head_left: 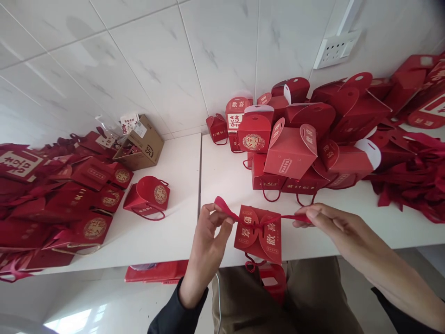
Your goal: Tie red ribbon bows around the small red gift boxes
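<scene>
A small red gift box [259,236] with gold characters on its curved flaps sits at the near edge of the white table [181,185]. A red ribbon [225,209] crosses its top. My left hand [208,232] pinches the ribbon's left end in a loop. On the other side, my right hand [323,220] pinches the right end, and the ribbon is pulled taut between both hands over the box.
A pile of open red boxes [306,134] stands at the back right, with loose red ribbons [413,181] beyond. Finished red boxes [69,204] crowd the left, one lone box [149,195] near the middle. A cardboard carton [142,144] sits by the tiled wall. A wall socket [335,48] is above.
</scene>
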The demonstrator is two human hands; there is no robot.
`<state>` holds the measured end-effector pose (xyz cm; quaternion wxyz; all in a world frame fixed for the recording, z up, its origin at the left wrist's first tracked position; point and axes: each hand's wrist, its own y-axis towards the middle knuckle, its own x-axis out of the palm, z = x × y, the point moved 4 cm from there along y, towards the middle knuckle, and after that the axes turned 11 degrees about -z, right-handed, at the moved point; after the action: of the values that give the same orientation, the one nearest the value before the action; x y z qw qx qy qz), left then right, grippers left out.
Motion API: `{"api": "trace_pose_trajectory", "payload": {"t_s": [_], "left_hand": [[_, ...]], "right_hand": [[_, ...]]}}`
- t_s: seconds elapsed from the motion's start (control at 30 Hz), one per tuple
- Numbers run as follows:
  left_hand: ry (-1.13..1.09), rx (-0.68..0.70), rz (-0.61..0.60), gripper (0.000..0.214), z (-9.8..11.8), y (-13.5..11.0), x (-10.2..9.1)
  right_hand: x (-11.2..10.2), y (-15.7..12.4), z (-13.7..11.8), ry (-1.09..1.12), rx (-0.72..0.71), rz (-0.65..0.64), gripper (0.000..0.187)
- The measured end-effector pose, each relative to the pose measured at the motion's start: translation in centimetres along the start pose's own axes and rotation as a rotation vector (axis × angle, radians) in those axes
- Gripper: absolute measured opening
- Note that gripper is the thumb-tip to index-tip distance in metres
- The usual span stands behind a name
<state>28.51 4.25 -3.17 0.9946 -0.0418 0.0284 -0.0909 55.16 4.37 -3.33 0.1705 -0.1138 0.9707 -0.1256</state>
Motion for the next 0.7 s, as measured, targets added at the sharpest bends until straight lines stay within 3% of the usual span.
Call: {"api": "trace_pose_trajectory", "payload": {"t_s": [0.1, 0.17, 0.33, 0.43, 0.53, 0.63, 0.7], "left_hand": [[0.250, 0.058, 0.057, 0.026, 0.0, 0.0, 0.1], [0.454, 0.126, 0.106, 0.025, 0.2, 0.1, 0.1], [0.783, 0.244, -0.052, 0.024, 1.0, 1.0, 0.1], [0.846, 0.279, -0.088, 0.016, 1.3, 1.3, -0.4], [0.887, 0.308, -0.026, 0.014, 1.7, 1.5, -0.9], [0.882, 0.300, 0.079, 0.013, 2.3, 1.6, -1.4], [0.774, 0.216, 0.096, 0.009, 2.5, 1.8, -1.6]], "right_hand": [[0.7, -0.2, -0.9, -0.169, -0.046, -0.154, 0.048], [1.0, -0.4, -1.5, -0.237, -0.069, -0.143, 0.047], [1.4, -0.2, -2.1, -0.320, -0.094, -0.155, 0.041], [1.5, 0.1, -2.4, -0.346, -0.142, -0.163, 0.033], [1.3, 0.3, -2.8, -0.311, -0.179, -0.125, 0.033], [1.5, 0.6, -3.1, -0.225, -0.115, -0.206, 0.039], [1.7, 0.9, -3.5, -0.181, -0.100, -0.257, 0.042]]}}
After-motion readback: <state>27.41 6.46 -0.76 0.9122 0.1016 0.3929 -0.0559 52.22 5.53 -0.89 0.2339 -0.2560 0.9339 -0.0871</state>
